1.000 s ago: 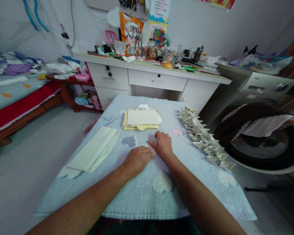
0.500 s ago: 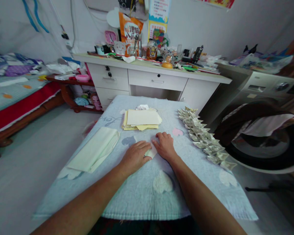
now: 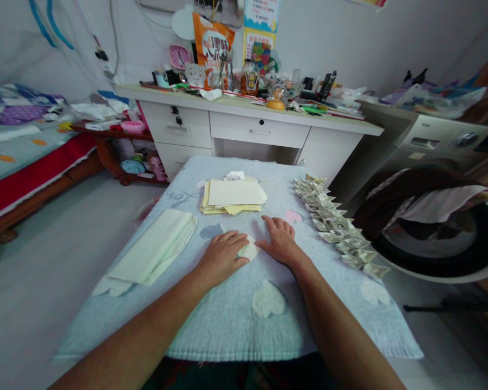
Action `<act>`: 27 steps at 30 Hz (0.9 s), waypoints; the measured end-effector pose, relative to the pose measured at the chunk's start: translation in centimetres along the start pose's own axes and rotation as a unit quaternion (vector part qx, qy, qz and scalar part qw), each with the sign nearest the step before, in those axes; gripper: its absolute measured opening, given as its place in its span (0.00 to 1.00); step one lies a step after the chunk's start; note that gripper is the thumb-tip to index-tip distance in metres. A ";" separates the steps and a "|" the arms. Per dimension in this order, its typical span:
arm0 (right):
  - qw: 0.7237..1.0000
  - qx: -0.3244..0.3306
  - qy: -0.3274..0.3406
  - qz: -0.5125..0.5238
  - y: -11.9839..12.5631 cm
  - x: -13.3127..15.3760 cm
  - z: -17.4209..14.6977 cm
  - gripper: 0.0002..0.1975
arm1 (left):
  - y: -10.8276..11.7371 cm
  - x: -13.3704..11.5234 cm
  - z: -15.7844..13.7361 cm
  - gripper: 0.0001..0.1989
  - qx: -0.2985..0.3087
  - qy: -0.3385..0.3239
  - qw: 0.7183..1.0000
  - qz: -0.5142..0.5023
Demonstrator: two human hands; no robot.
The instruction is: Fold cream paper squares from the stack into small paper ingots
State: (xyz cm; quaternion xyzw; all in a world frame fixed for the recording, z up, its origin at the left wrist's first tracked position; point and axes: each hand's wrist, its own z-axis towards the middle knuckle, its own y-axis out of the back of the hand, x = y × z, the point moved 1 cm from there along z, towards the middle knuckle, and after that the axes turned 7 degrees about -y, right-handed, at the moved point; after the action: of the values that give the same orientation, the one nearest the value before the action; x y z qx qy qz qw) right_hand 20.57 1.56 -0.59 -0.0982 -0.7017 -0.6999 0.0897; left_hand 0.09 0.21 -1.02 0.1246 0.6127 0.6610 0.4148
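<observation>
The paper (image 3: 252, 251), a small pale piece, lies on the cloth-covered worktop (image 3: 223, 336), between the hands and partly hidden. The left hand (image 3: 225, 252) rests palm down over its left part, fingers extended and pressing rather than gripping. The right hand (image 3: 279, 238) is loose, fingers spread, with its thumb at the paper's right edge; whether the thumb touches it, I cannot tell.

Just beyond the hands sits a stack (image 3: 238, 193) of cream and yellow sheets, with a crumpled white wad (image 3: 234, 176) behind it. Left of the left hand lies a folded pale bundle (image 3: 152, 249), set aslant. Right of the right hand, pointed folded shapes (image 3: 332, 222) run in a close slanting row toward the near right corner.

Behind the worktop stand white drawers (image 3: 260, 131), topped by an orange bag (image 3: 212, 46), a jar (image 3: 249, 80) and a pink clock (image 3: 179, 57). A washer (image 3: 410, 130) with dark laundry (image 3: 406, 195) at its open door is on the right; a bed (image 3: 28, 143) is at far left.
</observation>
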 end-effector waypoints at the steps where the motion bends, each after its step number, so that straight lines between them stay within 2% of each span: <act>1: 1.000 0.013 0.003 0.003 0.2 -0.3 0.0 0.40 | 0.0 0.0 0.0 0.22 -0.001 0.000 1.000 -0.001; 5: 0.999 0.044 0.022 0.024 0.7 -0.9 0.0 0.44 | -0.1 0.3 0.1 0.21 -0.009 -0.009 1.000 -0.010; 9: 0.997 0.015 0.060 0.051 0.4 -0.1 -0.2 0.42 | -0.3 0.5 0.1 0.21 -0.027 -0.013 0.999 -0.022; 12: 0.996 -0.006 0.081 0.031 -0.3 0.9 -0.5 0.48 | -0.2 0.6 0.1 0.21 -0.034 -0.006 0.999 -0.027; 18: 0.998 0.001 0.070 0.005 -0.9 1.4 -0.6 0.52 | 0.2 1.5 0.5 0.17 -0.021 -0.006 0.998 -0.065; 20: 0.998 0.002 0.069 0.007 -0.9 1.3 -0.6 0.53 | 0.2 2.0 0.6 0.15 -0.034 0.010 0.998 -0.053; 23: 0.997 0.005 0.071 0.006 -0.9 1.2 -0.6 0.53 | -0.1 2.5 0.7 0.22 -0.061 0.069 0.996 0.011; 27: 0.997 0.007 0.075 0.005 -1.0 1.2 -0.5 0.51 | -0.2 2.6 0.5 0.25 -0.049 0.121 0.990 0.046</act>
State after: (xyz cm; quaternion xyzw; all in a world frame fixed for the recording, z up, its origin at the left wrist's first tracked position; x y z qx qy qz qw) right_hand 19.13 1.06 -1.24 -0.0484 -0.6974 -0.7000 0.1459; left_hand -1.07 2.38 -1.96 0.0506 0.6191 0.7188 0.3124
